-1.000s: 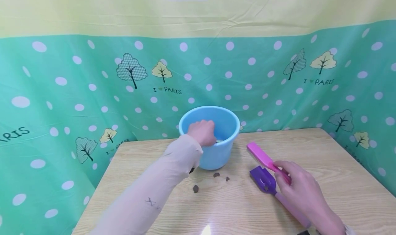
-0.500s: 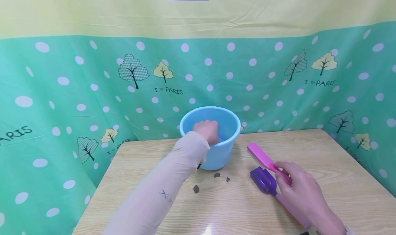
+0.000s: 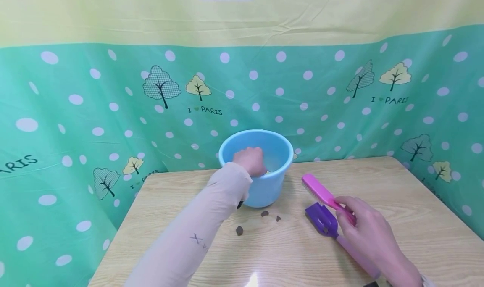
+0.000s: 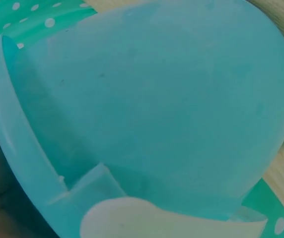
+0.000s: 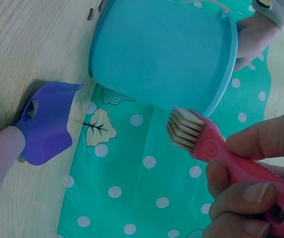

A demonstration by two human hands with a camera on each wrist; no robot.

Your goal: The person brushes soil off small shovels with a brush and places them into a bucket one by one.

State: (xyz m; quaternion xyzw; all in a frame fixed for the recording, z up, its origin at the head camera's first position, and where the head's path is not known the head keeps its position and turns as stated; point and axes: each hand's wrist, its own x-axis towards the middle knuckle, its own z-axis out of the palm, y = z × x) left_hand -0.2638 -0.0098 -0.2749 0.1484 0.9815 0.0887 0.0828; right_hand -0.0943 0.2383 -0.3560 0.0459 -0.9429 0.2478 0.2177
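My left hand (image 3: 249, 160) reaches over the near rim into a light blue bucket (image 3: 264, 194) at the table's back. Its fingers are hidden inside, and something small and pale shows beside them. In the left wrist view the bucket's outer wall (image 4: 157, 99) fills most of the picture. My right hand (image 3: 366, 226) grips the handle of a pink brush (image 3: 319, 189) between thumb and fingers, above a purple scoop (image 3: 321, 217) with a mauve handle. In the right wrist view the brush's pale bristles (image 5: 185, 129) show, and a small grey bit (image 5: 32, 109) lies in the scoop.
Small dark bits lie on the wooden table (image 3: 162, 219) before the bucket: a larger one (image 3: 239, 230) and a flat one (image 3: 264, 213) among them. A green dotted curtain (image 3: 113, 81) hangs right behind the table and along its sides.
My left hand and forearm have shifted slightly right, then a little back left, still inside the bucket. The right hand, brush and scoop have stayed put.
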